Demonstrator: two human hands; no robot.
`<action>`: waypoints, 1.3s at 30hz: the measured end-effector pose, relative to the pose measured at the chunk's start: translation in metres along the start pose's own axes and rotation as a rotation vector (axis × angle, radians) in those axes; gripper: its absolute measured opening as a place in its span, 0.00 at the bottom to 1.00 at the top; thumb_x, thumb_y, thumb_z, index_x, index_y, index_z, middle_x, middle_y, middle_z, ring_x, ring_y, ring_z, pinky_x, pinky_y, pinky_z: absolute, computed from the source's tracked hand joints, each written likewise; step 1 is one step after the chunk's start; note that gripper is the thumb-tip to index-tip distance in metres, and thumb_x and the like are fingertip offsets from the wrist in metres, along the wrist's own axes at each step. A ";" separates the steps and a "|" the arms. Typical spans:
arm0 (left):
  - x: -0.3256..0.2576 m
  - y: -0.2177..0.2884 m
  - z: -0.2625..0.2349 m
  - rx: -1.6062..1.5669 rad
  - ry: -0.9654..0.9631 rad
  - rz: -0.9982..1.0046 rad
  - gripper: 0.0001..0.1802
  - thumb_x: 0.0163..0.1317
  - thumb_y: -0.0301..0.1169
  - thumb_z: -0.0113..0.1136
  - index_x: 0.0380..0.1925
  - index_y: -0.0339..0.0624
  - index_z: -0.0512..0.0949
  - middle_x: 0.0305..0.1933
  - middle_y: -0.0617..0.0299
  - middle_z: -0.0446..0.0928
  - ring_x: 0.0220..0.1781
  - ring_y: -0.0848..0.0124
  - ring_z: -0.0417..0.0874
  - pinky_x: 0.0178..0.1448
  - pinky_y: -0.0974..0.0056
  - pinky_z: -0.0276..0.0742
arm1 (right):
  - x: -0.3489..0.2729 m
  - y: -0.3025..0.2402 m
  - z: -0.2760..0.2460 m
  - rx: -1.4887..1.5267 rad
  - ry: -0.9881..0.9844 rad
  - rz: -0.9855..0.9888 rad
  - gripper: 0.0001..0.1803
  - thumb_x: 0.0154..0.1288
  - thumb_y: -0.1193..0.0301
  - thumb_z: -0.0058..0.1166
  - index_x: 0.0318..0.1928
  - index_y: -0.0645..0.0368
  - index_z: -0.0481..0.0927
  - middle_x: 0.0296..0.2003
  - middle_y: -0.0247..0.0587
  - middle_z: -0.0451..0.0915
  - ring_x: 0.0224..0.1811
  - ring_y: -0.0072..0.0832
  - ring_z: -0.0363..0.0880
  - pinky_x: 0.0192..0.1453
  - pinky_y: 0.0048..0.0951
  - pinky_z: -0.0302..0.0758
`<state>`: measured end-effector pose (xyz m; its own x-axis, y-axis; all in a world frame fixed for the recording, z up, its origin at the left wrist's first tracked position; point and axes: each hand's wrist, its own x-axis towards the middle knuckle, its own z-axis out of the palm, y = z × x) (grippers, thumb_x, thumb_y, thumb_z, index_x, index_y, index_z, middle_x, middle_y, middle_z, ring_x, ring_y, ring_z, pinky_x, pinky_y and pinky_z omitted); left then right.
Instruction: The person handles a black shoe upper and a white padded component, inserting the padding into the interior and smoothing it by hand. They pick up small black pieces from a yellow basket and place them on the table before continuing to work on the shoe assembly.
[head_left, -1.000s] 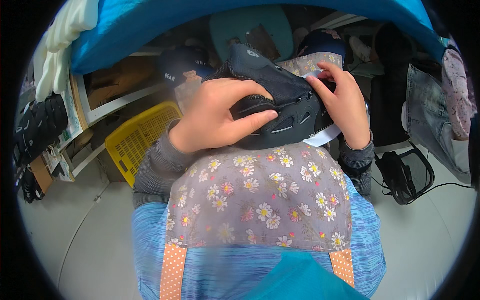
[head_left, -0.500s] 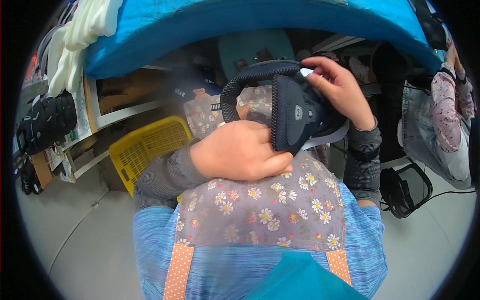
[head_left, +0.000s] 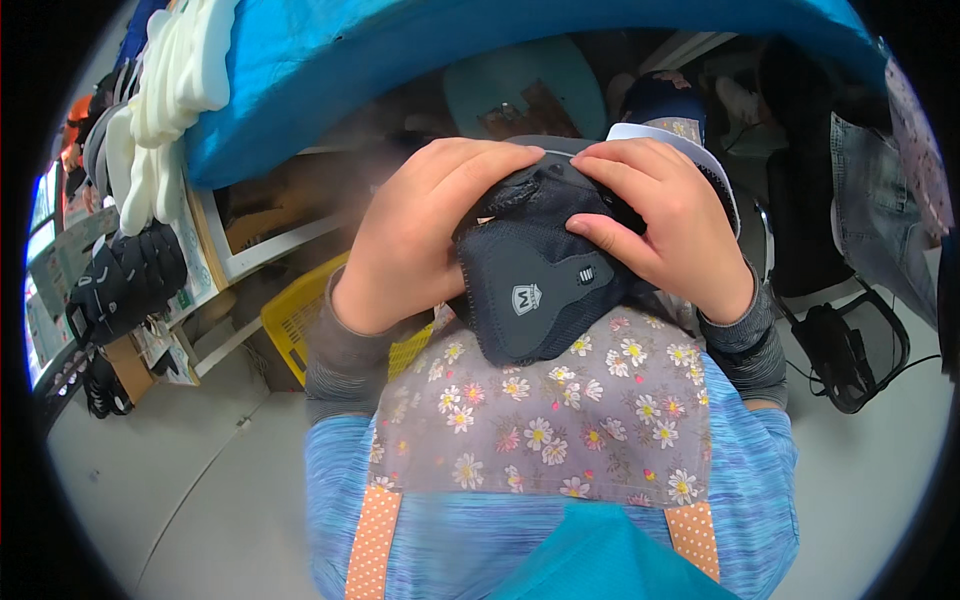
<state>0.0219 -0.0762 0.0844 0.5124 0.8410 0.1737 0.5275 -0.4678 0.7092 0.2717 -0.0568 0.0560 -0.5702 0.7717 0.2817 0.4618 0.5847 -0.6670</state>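
A black mesh shoe upper [head_left: 530, 290] with a smooth grey-black panel and a small pale emblem lies over my lap, against the flowered apron [head_left: 550, 430]. My left hand [head_left: 405, 235] grips its left side, with fingers reaching over the top edge. Opposite it, my right hand [head_left: 670, 220] pinches the upper's right side between thumb and fingers. Both sets of fingertips come close together at the top edge. A white-rimmed curved part [head_left: 690, 150] shows behind my right hand; whether it joins the upper I cannot tell.
A blue-covered bench edge [head_left: 500, 40] arches across the front. White sole-shaped pieces [head_left: 180, 80] and stacked black uppers [head_left: 125, 280] are at the left. A yellow basket [head_left: 290, 320] stands beside my left arm. Another person's denim-clad leg [head_left: 885, 200] is at the right.
The shoe upper has been turned and folded, its emblem panel now facing me lower down. My left hand has risen from below it to its upper left; my right hand has shifted slightly lower.
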 end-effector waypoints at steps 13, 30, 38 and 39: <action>-0.010 -0.008 -0.012 -0.208 -0.025 0.010 0.22 0.48 0.25 0.73 0.46 0.31 0.84 0.45 0.46 0.87 0.47 0.56 0.90 0.51 0.61 0.84 | 0.003 -0.034 -0.005 0.195 0.019 -0.141 0.26 0.47 0.83 0.60 0.50 0.55 0.86 0.38 0.36 0.78 0.40 0.37 0.75 0.45 0.35 0.73; -0.037 -0.010 0.012 -0.043 0.168 -0.073 0.23 0.49 0.21 0.72 0.49 0.34 0.84 0.51 0.50 0.86 0.52 0.58 0.88 0.57 0.62 0.82 | 0.004 -0.031 0.011 0.260 -0.237 -0.005 0.24 0.51 0.82 0.53 0.51 0.57 0.83 0.41 0.40 0.77 0.51 0.40 0.73 0.65 0.47 0.63; -0.028 -0.004 0.003 0.056 0.160 -0.068 0.17 0.48 0.19 0.71 0.41 0.34 0.84 0.43 0.54 0.86 0.45 0.60 0.88 0.51 0.62 0.82 | 0.007 -0.025 0.020 0.326 -0.070 -0.035 0.22 0.52 0.83 0.55 0.49 0.58 0.84 0.39 0.42 0.80 0.47 0.41 0.77 0.53 0.37 0.75; -0.028 -0.005 0.001 0.065 0.161 -0.043 0.16 0.48 0.19 0.70 0.40 0.33 0.84 0.42 0.53 0.86 0.45 0.60 0.88 0.51 0.63 0.82 | 0.006 -0.025 0.019 0.331 -0.031 -0.035 0.21 0.51 0.83 0.56 0.48 0.58 0.84 0.39 0.42 0.80 0.46 0.41 0.78 0.52 0.36 0.76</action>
<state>0.0059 -0.0974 0.0753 0.3757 0.8910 0.2550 0.5919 -0.4424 0.6737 0.2441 -0.0713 0.0610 -0.6042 0.7420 0.2906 0.1990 0.4936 -0.8466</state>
